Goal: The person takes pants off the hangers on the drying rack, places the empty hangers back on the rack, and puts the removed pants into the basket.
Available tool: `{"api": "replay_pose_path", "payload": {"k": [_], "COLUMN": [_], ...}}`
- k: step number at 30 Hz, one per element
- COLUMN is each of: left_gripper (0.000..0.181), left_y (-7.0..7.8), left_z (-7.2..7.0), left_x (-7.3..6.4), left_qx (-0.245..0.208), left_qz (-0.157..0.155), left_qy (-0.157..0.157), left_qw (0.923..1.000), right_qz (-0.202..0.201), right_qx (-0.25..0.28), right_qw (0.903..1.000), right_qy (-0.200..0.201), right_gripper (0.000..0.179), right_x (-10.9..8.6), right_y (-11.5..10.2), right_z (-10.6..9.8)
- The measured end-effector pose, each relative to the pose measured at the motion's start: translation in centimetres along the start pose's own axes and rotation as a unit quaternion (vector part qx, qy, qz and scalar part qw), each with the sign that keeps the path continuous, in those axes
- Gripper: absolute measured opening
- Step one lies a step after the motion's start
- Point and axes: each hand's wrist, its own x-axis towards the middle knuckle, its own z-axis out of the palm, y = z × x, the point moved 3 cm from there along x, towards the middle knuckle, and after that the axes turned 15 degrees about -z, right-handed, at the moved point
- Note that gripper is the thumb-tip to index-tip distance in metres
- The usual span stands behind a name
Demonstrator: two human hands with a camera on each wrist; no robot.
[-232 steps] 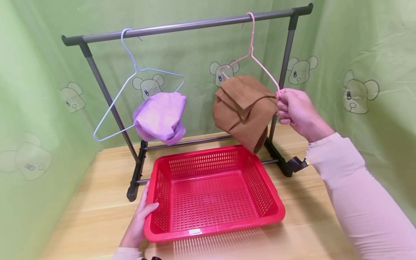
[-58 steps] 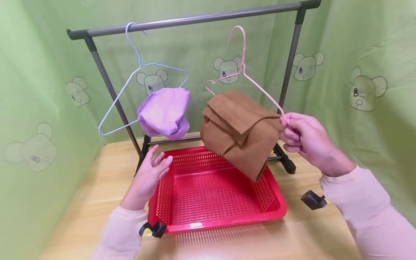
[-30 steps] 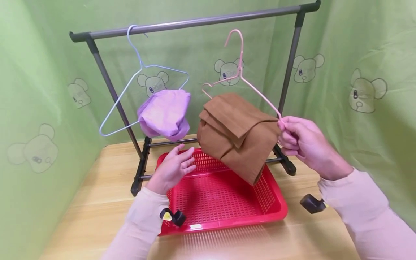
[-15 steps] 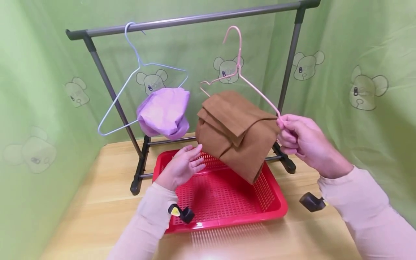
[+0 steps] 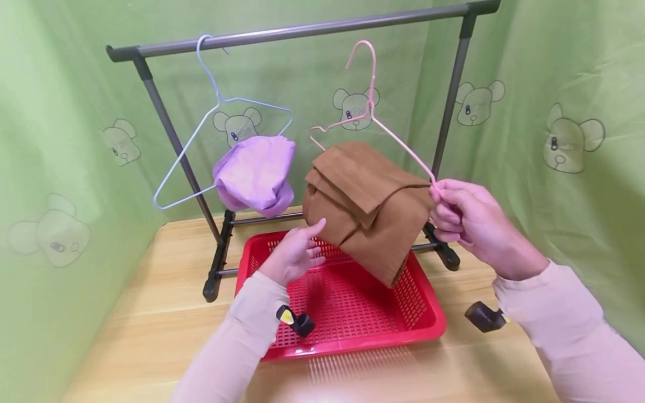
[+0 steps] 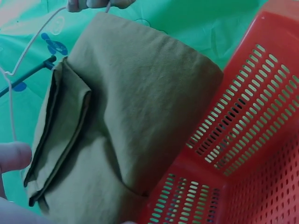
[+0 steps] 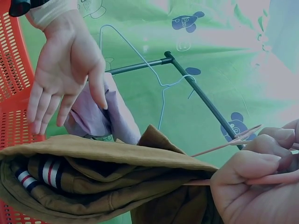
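Note:
In the head view my right hand pinches the lower right corner of a pink hanger, whose hook is off the rail, in front of it. A folded brown garment drapes over the hanger's lower bar; striped bands show inside its folds in the right wrist view. My left hand, fingers extended and thumb apart, reaches to the garment's lower left side and holds nothing. Whether its fingertips touch the cloth I cannot tell. Below both hangs the red basket, partly covered by my left forearm and the garment.
A dark clothes rack stands behind the basket. From its rail hangs a blue hanger with a bunched purple cloth on it. Green curtains close in the wooden table on the sides and back.
The pink hanger has come off the rail and lower, with the brown garment, in my right hand. My left hand has let go of the basket's rim and moved right toward the garment.

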Motion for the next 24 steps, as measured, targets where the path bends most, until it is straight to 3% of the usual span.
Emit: {"api": "replay_pose_path", "payload": {"k": [7, 12, 18, 21, 24], "left_gripper": [0.073, 0.074, 0.07, 0.079, 0.099], "left_y": [0.0, -0.3, -1.0, -1.4, -1.7], "left_z": [0.8, 1.4, 2.7, 3.2, 3.5], "left_x": [1.7, 2.8, 3.8, 3.9, 3.5], "left_qx": [-0.056, -0.1, -0.186, -0.204, -0.187], "left_qz": [-0.032, -0.031, -0.01, 0.003, 0.005], "left_qy": [0.022, 0.048, 0.041, 0.057, 0.095], "left_qw": [0.9977, 0.9933, 0.9817, 0.9773, 0.9777], "right_qz": [0.0, -0.003, -0.002, 0.001, 0.003], "right_qx": [-0.015, -0.017, -0.014, -0.015, -0.016], "right_qw": [0.9999, 0.9998, 0.9999, 0.9999, 0.9998], "right_qy": [0.007, 0.005, 0.003, 0.005, 0.008], "right_gripper": [0.026, 0.026, 0.026, 0.026, 0.026], "right_x": [-0.2, -0.2, -0.2, -0.2, -0.3], "right_y": [0.0, -0.1, -0.1, 0.0, 0.1], "right_z": [0.1, 0.1, 0.2, 0.2, 0.3]}}
